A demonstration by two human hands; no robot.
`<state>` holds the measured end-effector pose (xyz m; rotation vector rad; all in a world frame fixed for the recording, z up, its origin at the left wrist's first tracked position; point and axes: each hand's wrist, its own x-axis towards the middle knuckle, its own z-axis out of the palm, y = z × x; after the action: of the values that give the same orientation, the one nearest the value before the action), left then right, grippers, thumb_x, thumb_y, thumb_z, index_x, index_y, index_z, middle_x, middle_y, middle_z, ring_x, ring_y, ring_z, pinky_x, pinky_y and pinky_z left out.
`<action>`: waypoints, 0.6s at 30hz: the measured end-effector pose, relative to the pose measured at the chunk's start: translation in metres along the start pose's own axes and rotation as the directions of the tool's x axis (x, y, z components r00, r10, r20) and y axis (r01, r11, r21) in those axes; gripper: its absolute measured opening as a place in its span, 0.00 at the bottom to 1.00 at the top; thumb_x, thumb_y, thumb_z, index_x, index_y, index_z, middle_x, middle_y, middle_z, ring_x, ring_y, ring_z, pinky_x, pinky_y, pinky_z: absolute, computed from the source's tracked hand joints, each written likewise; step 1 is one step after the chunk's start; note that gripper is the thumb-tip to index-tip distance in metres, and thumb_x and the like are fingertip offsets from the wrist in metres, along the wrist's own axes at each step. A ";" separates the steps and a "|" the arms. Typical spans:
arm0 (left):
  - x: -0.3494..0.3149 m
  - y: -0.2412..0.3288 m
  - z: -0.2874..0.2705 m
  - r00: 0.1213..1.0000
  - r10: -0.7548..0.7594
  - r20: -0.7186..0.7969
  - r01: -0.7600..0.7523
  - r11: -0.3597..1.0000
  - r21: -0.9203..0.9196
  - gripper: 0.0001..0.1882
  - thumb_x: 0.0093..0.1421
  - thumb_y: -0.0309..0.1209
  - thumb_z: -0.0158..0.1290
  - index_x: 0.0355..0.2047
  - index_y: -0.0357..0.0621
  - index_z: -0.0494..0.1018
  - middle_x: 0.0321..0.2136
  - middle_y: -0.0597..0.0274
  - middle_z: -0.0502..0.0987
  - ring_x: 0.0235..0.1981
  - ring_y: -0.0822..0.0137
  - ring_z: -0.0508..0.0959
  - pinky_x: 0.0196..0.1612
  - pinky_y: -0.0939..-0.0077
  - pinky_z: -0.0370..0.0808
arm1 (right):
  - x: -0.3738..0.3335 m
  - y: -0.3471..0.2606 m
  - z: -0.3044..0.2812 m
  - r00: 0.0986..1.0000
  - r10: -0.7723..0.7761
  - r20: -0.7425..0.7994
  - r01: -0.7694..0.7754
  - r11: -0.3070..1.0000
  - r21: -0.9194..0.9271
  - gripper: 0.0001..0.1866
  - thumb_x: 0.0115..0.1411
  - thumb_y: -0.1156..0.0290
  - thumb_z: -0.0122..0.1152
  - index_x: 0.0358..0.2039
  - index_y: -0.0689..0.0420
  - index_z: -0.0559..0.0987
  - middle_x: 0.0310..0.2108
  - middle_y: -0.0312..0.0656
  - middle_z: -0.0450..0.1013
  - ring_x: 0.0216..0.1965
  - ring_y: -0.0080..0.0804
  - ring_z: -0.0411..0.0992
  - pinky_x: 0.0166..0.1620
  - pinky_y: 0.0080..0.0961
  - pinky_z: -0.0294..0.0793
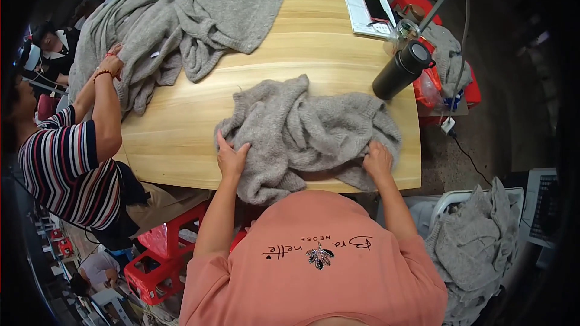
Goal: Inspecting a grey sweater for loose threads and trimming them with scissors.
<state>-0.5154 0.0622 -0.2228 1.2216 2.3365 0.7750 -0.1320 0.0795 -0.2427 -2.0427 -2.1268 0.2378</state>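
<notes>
A grey-beige knitted sweater [302, 130] lies crumpled on the near part of the wooden table [181, 151], with ribbed edges showing at its sides. My left hand [231, 158] is at its near left edge, thumb and one finger apart with knit bunched between them; the other fingers are partly hidden. At the right end my right hand [379, 160] is closed on a fold of the same sweater, knuckles up. Part of the sweater hangs over the table's front edge, against my pink shirt.
More grey knitwear [211, 15] is heaped at the far left, where a co-worker's hands [112, 63] touch it. A black bottle [402, 69], a clear jar [403, 33] and a phone [376, 9] on papers stand right. Knits fill a bin [474, 241]; red stools [157, 268] sit lower left.
</notes>
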 end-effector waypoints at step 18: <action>-0.054 0.142 -0.113 0.442 0.770 0.460 -0.093 0.550 -0.830 0.03 0.48 0.21 0.52 0.24 0.34 0.73 0.19 0.61 0.74 0.20 0.71 0.74 0.23 0.78 0.69 | 0.021 -0.147 -0.133 0.768 -0.555 -0.320 0.639 0.621 0.455 0.28 0.43 0.78 0.60 0.48 0.62 0.67 0.48 0.49 0.65 0.41 0.42 0.70 0.45 0.31 0.68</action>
<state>-0.4622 0.0501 -0.0418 1.4262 0.7334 0.8975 -0.2434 0.0926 -0.0783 -0.9276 -2.1750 0.4948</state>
